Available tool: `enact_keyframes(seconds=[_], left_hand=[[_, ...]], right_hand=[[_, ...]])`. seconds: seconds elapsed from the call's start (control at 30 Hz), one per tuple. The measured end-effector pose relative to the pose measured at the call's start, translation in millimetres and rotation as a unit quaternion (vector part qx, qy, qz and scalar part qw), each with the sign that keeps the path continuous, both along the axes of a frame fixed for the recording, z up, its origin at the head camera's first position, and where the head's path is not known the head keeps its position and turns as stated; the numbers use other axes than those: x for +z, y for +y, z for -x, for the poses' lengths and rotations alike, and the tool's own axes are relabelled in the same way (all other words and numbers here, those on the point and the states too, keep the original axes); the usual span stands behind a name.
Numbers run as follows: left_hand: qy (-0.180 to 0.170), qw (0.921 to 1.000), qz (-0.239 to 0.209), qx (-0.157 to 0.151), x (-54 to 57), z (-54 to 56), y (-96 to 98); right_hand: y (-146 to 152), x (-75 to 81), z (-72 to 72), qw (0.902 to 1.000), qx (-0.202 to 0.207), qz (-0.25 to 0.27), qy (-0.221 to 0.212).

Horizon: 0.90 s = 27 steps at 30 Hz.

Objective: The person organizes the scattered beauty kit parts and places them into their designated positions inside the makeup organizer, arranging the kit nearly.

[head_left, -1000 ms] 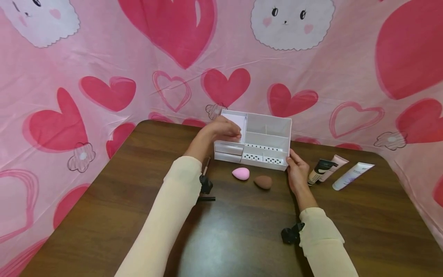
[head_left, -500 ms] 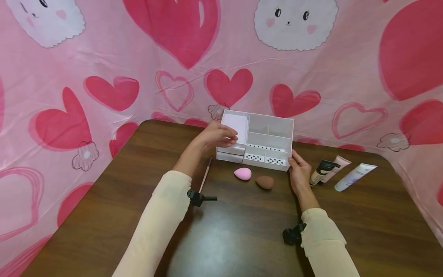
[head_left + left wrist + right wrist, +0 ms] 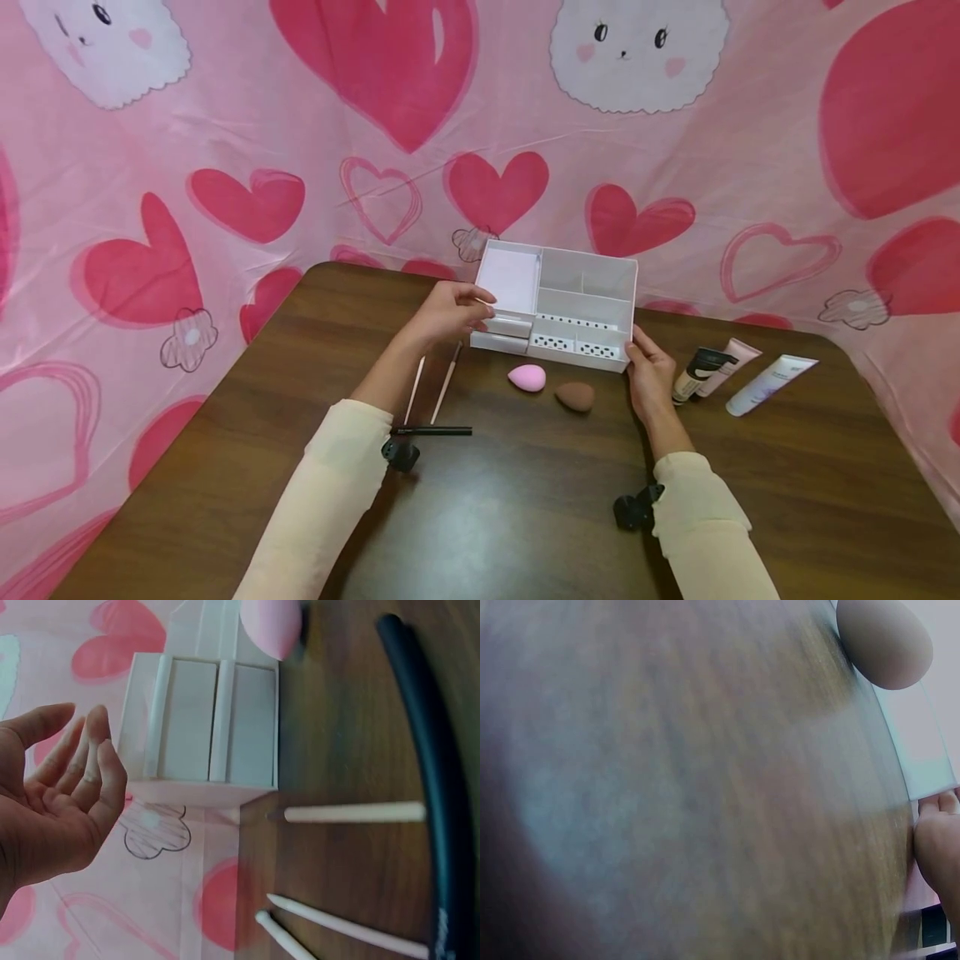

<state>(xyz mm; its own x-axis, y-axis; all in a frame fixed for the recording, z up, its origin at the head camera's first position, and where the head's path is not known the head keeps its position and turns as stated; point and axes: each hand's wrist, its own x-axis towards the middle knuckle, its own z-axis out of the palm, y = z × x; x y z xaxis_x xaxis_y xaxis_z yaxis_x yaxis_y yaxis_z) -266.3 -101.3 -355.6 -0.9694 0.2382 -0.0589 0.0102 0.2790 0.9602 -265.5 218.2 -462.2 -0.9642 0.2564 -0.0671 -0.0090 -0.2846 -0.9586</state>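
A white makeup organizer [image 3: 585, 279] with open compartments, dotted slots and two small drawers [image 3: 217, 720] at its left stands at the back of the table. My left hand [image 3: 448, 315] hovers at its left front corner, fingers loosely bent with nothing between them; the left wrist view shows the palm [image 3: 64, 795] bare. At the other end, my right hand [image 3: 649, 371] grips the organizer's lower right corner, thumb at the front and fingers along the side. Before the organizer lie a pink makeup sponge [image 3: 527, 377] and a brown makeup sponge [image 3: 575, 396].
Several slim pale sticks, among them a brush [image 3: 446, 385], lie left of the sponges, with a black pencil-like tube [image 3: 442, 431] across their near ends. Right of my right hand are a black-capped tube [image 3: 699, 375], a pink tube [image 3: 731, 365] and a white tube [image 3: 768, 385].
My left hand has drawn back from over the organizer's left compartment, moving left and toward me, which uncovers the drawers and the sticks. My right hand stays at the organizer's right corner.
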Motion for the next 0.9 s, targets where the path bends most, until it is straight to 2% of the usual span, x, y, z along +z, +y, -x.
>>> enact_keyframes(seconds=[0.4, 0.53, 0.77, 0.9], left_hand=[[0.020, 0.9998, -0.001, 0.007, -8.2, -12.7, -25.5], [0.021, 0.9997, 0.008, 0.013, -14.8, -13.5, -38.0], [0.002, 0.9992, 0.017, 0.035, -31.0, -15.6, -59.3], [-0.016, 0.9988, 0.017, 0.044, -36.6, -15.2, -67.6]], right_hand=[[1, -2.2, 0.4, 0.9999, 0.005, 0.007, 0.009], [1, -1.8, 0.1, 0.9999, 0.004, 0.004, 0.011], [1, -1.7, -0.5, 0.9999, 0.005, 0.003, 0.009], [1, -1.0, -0.1, 1.0000, 0.005, 0.003, 0.007]])
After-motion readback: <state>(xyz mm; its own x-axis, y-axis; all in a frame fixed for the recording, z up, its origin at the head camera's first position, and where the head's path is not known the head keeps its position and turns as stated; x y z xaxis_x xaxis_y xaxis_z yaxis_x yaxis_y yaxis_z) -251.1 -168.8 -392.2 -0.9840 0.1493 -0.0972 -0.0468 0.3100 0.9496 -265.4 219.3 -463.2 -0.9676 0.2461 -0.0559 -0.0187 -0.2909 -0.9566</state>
